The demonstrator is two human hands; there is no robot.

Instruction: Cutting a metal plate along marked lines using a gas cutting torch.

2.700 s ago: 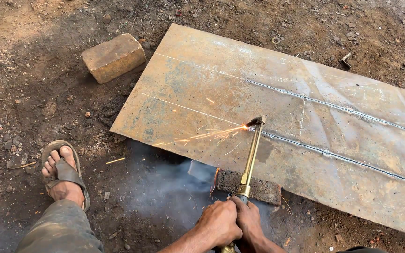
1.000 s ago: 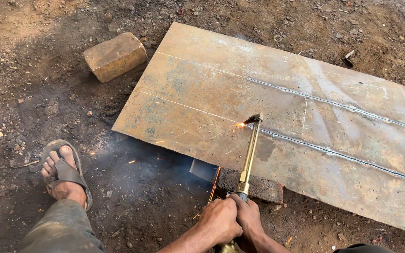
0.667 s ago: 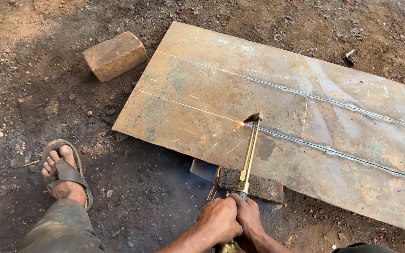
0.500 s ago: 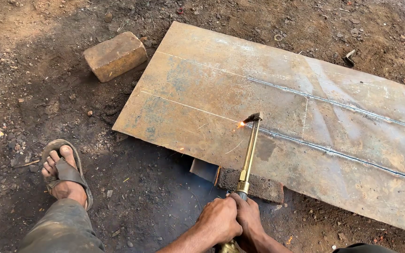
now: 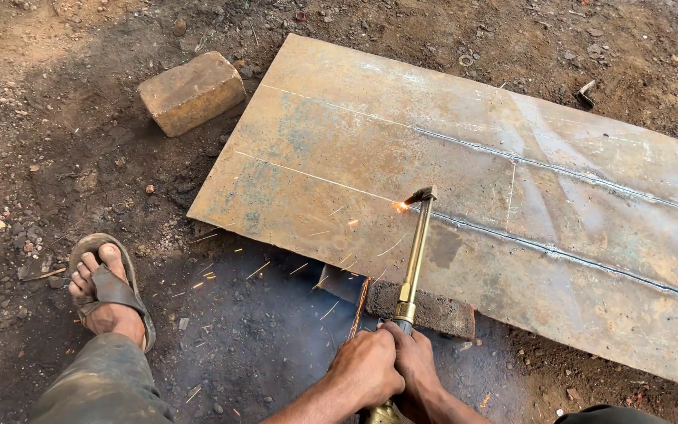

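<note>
Dirt ground (image 5: 56, 157); steel plate (image 5: 512, 196) propped on bricks (image 5: 421, 308) for clearance. Left hand (image 5: 366, 367), right hand (image 5: 417, 369): fingers closed round cutting torch (image 5: 413, 259), steadying tip on chalk line.

Bare dirt ground (image 5: 56, 149), dark and strewn with small stones, carries everything here. A large rusty steel plate (image 5: 339, 165) lies flat across it, scored with long straight lines. Beyond the plate's far-left corner sits a tan brick (image 5: 191, 92), just beside that corner but not touching it. Under the plate's near edge a dark block (image 5: 433, 310) props it (how far it runs underneath is hidden). Left of the plate, well apart from it, a sandalled foot (image 5: 103, 294) stands on the soil. Orange sparks (image 5: 276, 271) scatter over the blackened ground before the plate's near edge.
</note>
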